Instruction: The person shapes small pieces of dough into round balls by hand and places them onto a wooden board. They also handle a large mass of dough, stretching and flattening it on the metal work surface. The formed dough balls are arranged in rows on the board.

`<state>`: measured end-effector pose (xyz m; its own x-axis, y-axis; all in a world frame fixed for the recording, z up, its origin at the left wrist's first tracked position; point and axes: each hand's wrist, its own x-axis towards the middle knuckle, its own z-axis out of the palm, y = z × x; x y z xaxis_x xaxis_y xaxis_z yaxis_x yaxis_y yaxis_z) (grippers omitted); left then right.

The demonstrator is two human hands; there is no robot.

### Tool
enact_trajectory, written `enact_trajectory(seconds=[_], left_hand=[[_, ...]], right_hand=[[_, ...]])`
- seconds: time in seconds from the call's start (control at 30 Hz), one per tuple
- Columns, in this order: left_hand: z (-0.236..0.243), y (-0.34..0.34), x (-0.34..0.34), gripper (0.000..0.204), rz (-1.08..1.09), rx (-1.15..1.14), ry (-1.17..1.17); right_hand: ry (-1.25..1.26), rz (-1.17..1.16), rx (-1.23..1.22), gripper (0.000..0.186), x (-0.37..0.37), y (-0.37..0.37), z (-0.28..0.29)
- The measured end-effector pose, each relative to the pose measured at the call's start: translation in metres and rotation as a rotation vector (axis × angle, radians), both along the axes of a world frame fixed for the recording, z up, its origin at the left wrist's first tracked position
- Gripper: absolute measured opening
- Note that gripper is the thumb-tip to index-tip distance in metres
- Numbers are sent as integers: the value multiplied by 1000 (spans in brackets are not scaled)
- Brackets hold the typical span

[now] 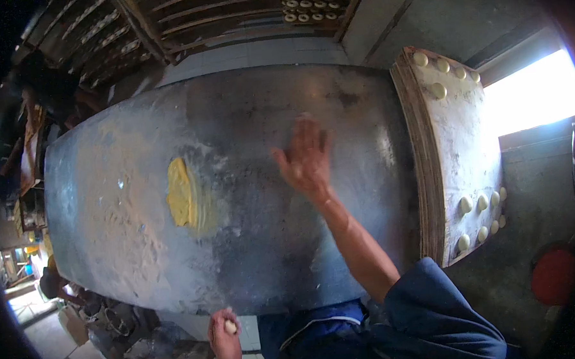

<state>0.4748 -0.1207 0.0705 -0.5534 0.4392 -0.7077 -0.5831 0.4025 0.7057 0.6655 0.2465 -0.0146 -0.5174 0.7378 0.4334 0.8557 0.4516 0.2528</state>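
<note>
My left hand [224,346] is at the near edge of the dark metal-like table [271,244], its fingers curled around a small pale dough ball [230,326]. Over the middle of the tabletop, my right hand [307,156] is stretched out palm down, fingers spread and slightly blurred. Whether anything lies beneath that palm is hidden. To its left, a patch of yellow paste [182,195], smeared on its right side, sits on the table.
Stacked boards [421,148] stand along the table's right end, with several round dough pieces [466,204] on top. A wooden rack [216,16] with ring-shaped pieces [312,4] is beyond the far edge. A red round object [553,275] is at lower right; machinery [117,321] is at lower left.
</note>
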Motion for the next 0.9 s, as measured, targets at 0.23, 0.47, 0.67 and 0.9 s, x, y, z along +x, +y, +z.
enact_trajectory(seconds=[0.23, 0.47, 0.67, 0.9], left_hand=[[34, 22, -25, 35, -107, 299, -34], [59, 48, -49, 35, -198, 238, 116], [18, 16, -72, 16, -384, 204, 290], [1, 41, -90, 24, -299, 245, -62]], right_hand=[[406, 499, -861, 89, -74, -85, 52], [310, 411, -618, 92, -266, 5, 18], [327, 304, -694, 90, -102, -31, 51], [219, -195, -353, 84, 42, 127, 2]])
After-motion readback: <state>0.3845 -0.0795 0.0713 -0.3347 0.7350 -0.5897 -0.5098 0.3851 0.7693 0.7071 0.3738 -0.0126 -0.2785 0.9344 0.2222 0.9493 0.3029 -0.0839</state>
